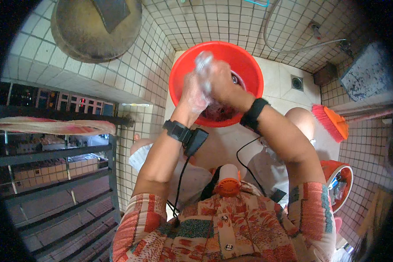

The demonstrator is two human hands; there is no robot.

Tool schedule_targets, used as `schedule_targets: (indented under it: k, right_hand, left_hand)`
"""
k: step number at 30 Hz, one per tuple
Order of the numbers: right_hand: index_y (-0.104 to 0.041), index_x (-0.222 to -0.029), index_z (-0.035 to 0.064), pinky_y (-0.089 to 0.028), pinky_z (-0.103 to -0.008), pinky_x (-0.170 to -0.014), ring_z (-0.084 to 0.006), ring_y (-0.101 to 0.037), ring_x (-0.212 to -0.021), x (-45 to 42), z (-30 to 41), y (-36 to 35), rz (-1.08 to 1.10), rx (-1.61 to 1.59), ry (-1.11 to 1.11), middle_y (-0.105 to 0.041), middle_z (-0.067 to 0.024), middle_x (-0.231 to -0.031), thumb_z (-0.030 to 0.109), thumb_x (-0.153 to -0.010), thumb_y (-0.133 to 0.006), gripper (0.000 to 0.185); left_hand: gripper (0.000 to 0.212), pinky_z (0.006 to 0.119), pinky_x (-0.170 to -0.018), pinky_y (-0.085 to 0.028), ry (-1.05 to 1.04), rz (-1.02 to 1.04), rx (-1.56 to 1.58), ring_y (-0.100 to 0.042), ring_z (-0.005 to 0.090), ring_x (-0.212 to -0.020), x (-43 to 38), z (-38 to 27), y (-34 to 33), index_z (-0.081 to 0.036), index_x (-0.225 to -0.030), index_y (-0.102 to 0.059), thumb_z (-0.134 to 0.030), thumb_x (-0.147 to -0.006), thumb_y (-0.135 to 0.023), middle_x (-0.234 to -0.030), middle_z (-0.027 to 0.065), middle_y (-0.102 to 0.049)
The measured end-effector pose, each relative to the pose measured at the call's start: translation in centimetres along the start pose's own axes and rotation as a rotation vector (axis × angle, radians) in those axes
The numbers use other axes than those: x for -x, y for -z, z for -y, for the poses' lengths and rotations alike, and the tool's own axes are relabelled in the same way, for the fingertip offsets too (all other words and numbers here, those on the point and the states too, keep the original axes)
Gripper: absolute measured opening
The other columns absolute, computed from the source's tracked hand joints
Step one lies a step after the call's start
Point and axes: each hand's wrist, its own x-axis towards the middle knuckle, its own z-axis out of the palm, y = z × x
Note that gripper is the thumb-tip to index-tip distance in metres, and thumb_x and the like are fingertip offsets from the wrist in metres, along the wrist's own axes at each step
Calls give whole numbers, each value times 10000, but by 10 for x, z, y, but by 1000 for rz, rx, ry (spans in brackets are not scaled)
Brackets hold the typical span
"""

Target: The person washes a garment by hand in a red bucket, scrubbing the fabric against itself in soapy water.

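Both hands are together above a red plastic basin on the tiled floor. A whitish, foamy, wet bundle, probably cloth, is squeezed between them; motion blur hides its exact shape. My left hand grips it from the left, with foam on the skin. My right hand closes around it from the right, fingers curled. Below the hands, dark wet contents lie in the basin, partly hidden by the wrists. Black straps circle both wrists, and the left one carries a small black device with a cable.
An orange scrub brush with red bristles lies at right. Beyond it are a floor drain and a metal shower hose. A red bin stands beside my right arm. Dark railings run along the left. A toothbrush rests on a ledge.
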Motion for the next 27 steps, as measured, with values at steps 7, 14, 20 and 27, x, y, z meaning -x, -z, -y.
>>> schedule_targets:
  k: [7,14,20,27]
  right_hand:
    - [-616,-856,6,-450,-273,-689,-155,-563,-736,-23,-16,36,351,-686,-58,-616,-71,-804,173,-806,-560,183]
    - [-623,-893,0,-434,-284,-772,-155,-558,-819,2,-62,57,715,-703,-204,-605,-69,-836,118,-657,-683,271]
    - [-607,-776,58,-461,-282,-672,-150,-555,-755,5,-102,66,614,-715,-215,-594,0,-792,56,-622,-684,173]
    - [-570,-911,6,-470,-289,-756,-174,-560,-844,-9,-84,88,206,-1290,-392,-586,-60,-920,66,-756,-587,167]
  left_hand:
    - [290,304,-481,-479,-183,83,21,-560,186,-518,24,-59,-2,-89,-733,-509,-343,-870,-483,-607,63,-556]
    - [301,338,-512,-461,-284,75,97,-528,209,-505,43,-98,4,-80,-646,-494,-303,-840,-551,-557,72,-506]
    - [178,341,-513,-483,-334,-14,-21,-575,207,-562,26,-96,26,-77,-691,-539,-218,-793,-576,-619,84,-566]
    - [121,202,-448,-374,-388,46,-572,-470,68,-502,41,-80,8,-64,-652,-517,-35,-705,-622,-629,7,-519]
